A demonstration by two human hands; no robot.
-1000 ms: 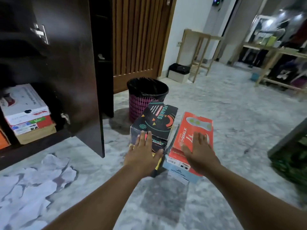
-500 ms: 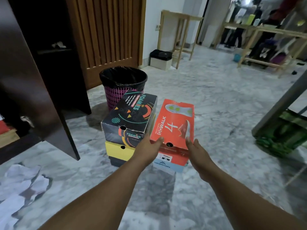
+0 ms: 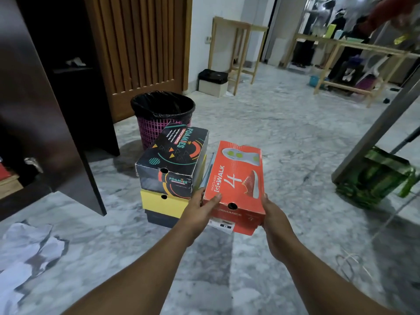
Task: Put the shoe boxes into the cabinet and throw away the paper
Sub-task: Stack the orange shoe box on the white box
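An orange shoe box (image 3: 236, 178) is held at its near end between my left hand (image 3: 200, 212) and my right hand (image 3: 273, 215), lifted off the floor. Left of it stands a stack: a black Foamies box (image 3: 175, 160) on a yellow box (image 3: 159, 200) on a dark box (image 3: 156, 218). The dark cabinet (image 3: 45, 123) is at the left with its door open; boxes inside show only at the left edge. Crumpled white paper (image 3: 29, 253) lies on the floor at lower left. A pink bin with a black liner (image 3: 162, 114) stands behind the stack.
A green bag (image 3: 377, 178) and a slanted grey beam (image 3: 372, 139) are at the right. Wooden frames (image 3: 236, 48) and a small black-lidded box (image 3: 213, 83) stand by the far wall. Marble floor (image 3: 284, 133) stretches ahead.
Both hands went from lying flat on the box tops to gripping the orange box's sides, and have lifted it off the blue box. The view swung right, away from the cabinet.
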